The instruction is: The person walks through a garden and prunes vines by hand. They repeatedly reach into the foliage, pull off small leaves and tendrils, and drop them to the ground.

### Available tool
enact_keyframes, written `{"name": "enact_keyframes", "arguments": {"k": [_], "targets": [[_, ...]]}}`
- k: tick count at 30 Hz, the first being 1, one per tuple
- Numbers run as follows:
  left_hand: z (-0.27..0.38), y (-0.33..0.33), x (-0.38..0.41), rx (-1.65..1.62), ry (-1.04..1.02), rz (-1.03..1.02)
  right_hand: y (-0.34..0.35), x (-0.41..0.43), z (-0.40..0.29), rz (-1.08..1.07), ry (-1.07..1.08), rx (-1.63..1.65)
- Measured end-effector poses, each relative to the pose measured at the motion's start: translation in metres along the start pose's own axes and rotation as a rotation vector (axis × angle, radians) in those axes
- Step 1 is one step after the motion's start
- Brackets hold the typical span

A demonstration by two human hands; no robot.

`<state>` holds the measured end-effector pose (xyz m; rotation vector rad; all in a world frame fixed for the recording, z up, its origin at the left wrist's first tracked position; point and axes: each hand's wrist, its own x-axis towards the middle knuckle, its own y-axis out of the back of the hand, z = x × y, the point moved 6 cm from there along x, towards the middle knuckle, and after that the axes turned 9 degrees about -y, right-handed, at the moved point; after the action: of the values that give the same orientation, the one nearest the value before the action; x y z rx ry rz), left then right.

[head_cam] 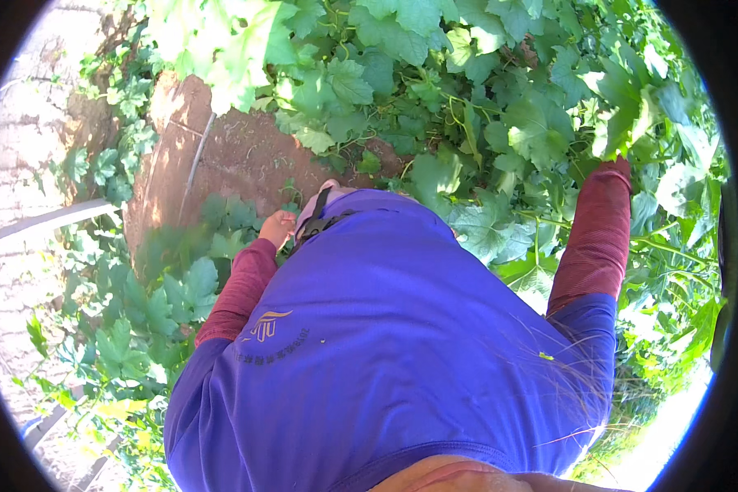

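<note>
My left hand (278,228) hangs beside my left hip, close to a black strap with a plastic buckle (320,224). Its fingers look curled, but whether anything is in them cannot be told. On the other side, my right arm in a dark red sleeve (596,227) reaches out into broad green vine leaves (538,126). The leaves hide my right hand beyond the cuff. A blue shirt (375,295) with a printed mark fills the middle of the view.
Bare reddish soil (246,157) shows ahead on the left, with a thin pale stick (198,154) on it. A grey-white pipe or hose (46,222) crosses the left edge. Leafy vines (160,307) grow on both sides, and a brightly lit brick-like surface (18,147) stands at the far left.
</note>
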<state>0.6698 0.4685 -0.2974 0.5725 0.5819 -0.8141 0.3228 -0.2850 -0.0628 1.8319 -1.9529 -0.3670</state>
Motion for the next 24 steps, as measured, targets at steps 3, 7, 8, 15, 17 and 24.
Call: {"name": "enact_keyframes", "arguments": {"k": [3, 7, 8, 15, 17, 24], "targets": [[-0.012, 0.003, -0.006, 0.044, 0.017, 0.005, -0.04, -0.004, -0.011, -0.134, 0.082, -0.009], [-0.005, 0.014, -0.019, 0.224, 0.034, 0.059, -0.087, -0.025, -0.021, -0.341, 0.18, 0.005], [-0.006, 0.018, -0.018, 0.258, 0.017, 0.046, -0.097, -0.033, -0.024, -0.417, 0.213, 0.03], [-0.041, 0.081, 0.03, 0.303, -0.084, 0.002, -0.154, -0.084, -0.016, -0.495, 0.221, -0.133], [-0.023, 0.109, 0.04, 0.321, -0.128, -0.051, -0.159, -0.094, 0.003, -0.234, 0.002, -0.329], [-0.042, 0.23, 0.073, -0.064, 0.061, 0.061, -0.251, -0.34, -0.193, -0.974, -0.251, 0.057]]}}
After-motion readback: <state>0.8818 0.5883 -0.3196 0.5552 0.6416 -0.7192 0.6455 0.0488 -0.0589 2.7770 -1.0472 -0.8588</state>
